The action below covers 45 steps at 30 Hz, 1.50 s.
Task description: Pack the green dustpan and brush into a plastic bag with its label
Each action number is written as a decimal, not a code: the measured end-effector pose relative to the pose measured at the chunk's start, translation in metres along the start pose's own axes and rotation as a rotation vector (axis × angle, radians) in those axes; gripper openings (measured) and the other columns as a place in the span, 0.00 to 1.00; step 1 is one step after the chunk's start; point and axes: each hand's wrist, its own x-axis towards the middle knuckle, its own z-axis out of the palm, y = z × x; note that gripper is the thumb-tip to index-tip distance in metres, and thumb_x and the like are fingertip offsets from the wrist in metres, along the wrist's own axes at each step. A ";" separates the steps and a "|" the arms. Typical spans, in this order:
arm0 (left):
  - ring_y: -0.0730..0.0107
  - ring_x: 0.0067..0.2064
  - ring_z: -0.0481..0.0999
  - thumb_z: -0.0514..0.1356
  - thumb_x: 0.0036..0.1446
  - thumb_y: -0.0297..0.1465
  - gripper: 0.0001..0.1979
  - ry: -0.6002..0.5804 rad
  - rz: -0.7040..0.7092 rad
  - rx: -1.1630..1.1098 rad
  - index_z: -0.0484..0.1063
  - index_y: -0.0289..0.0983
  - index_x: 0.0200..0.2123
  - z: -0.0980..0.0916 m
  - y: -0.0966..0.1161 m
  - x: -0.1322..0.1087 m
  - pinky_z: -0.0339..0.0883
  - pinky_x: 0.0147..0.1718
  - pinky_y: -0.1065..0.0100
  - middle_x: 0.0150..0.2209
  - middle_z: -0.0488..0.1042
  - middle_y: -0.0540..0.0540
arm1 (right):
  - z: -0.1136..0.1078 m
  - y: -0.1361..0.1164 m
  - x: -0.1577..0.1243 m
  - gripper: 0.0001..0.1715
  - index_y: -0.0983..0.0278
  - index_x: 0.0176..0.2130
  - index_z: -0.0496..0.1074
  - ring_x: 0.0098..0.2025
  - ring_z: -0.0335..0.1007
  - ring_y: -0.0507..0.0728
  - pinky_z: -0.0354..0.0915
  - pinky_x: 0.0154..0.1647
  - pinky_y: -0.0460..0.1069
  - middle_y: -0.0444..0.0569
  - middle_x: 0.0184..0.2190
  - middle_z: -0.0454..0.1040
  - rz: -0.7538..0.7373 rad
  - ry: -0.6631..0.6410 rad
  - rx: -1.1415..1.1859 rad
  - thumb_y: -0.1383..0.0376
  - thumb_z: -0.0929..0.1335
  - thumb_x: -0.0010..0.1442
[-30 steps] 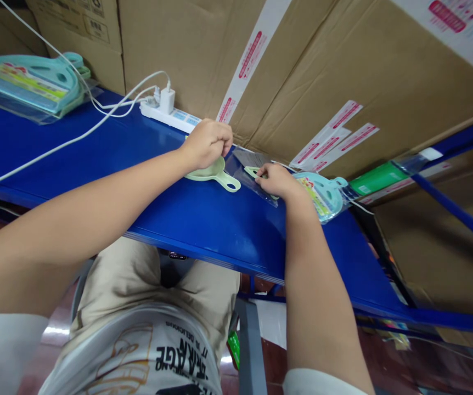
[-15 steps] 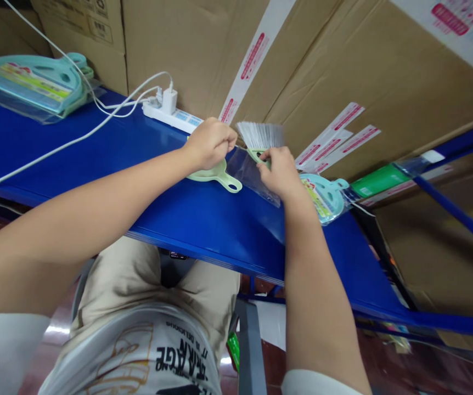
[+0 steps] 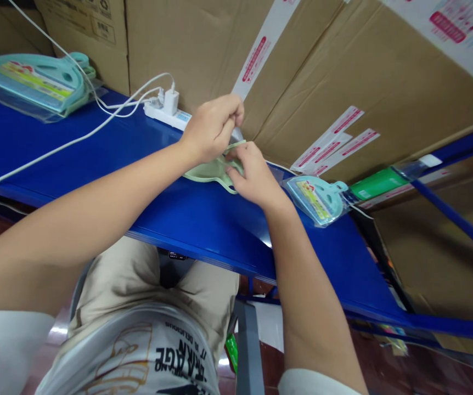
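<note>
The small hand brush (image 3: 236,145), pale green with grey bristles, is pinched in my right hand (image 3: 253,173), its bristles mostly hidden behind my left hand. Beneath it on the blue table lies a pale green dustpan (image 3: 206,173), its handle end partly covered by my right fingers. My left hand (image 3: 214,126) is a fist above the dustpan, closed on the edge of a clear plastic bag (image 3: 276,174); the grip itself is mostly hidden. Part of the bag shows to the right of my right hand.
Packaged blue dustpan sets lie at the left (image 3: 34,82) and right (image 3: 316,197) of the blue table (image 3: 203,230). A white power strip (image 3: 164,114) with plugged cables stands behind my left hand. Cardboard boxes (image 3: 195,49) wall the back. A green package (image 3: 378,184) is at the right.
My right hand has moved left with the brush, bringing it over the dustpan and against my left hand. My left hand has risen slightly. The bristles have gone mostly out of sight.
</note>
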 end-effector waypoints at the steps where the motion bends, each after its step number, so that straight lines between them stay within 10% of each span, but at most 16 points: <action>1: 0.50 0.52 0.81 0.49 0.66 0.36 0.14 0.022 0.007 0.004 0.76 0.49 0.39 0.000 0.000 0.001 0.72 0.56 0.49 0.45 0.84 0.42 | 0.004 -0.003 0.001 0.10 0.59 0.49 0.75 0.60 0.67 0.69 0.62 0.68 0.68 0.57 0.52 0.73 -0.013 -0.019 0.007 0.62 0.67 0.69; 16: 0.60 0.45 0.82 0.57 0.60 0.30 0.18 -0.536 -0.231 0.303 0.84 0.35 0.46 0.018 -0.025 0.003 0.71 0.46 0.66 0.40 0.85 0.42 | 0.006 -0.008 0.005 0.07 0.62 0.37 0.76 0.43 0.75 0.60 0.70 0.52 0.56 0.52 0.40 0.79 0.092 -0.044 0.121 0.70 0.67 0.62; 20: 0.60 0.43 0.83 0.59 0.61 0.30 0.17 -0.580 -0.223 0.359 0.84 0.34 0.48 0.016 -0.019 0.004 0.70 0.43 0.67 0.41 0.85 0.42 | -0.007 -0.016 0.005 0.04 0.62 0.35 0.73 0.38 0.76 0.58 0.73 0.43 0.52 0.50 0.37 0.80 0.405 0.015 0.158 0.68 0.72 0.62; 25: 0.62 0.39 0.82 0.62 0.60 0.31 0.16 -0.578 -0.234 0.320 0.83 0.35 0.49 0.015 -0.019 0.003 0.70 0.42 0.67 0.38 0.85 0.44 | -0.020 -0.035 0.007 0.18 0.62 0.29 0.68 0.23 0.72 0.51 0.63 0.19 0.44 0.46 0.26 0.74 0.824 -0.363 0.384 0.64 0.71 0.71; 45: 0.59 0.37 0.82 0.58 0.51 0.33 0.19 -0.770 -0.024 0.437 0.88 0.42 0.40 0.005 -0.009 0.001 0.67 0.39 0.64 0.29 0.83 0.46 | -0.028 -0.045 0.003 0.17 0.61 0.30 0.66 0.16 0.65 0.48 0.61 0.18 0.44 0.39 0.20 0.69 0.526 -0.479 0.170 0.67 0.70 0.72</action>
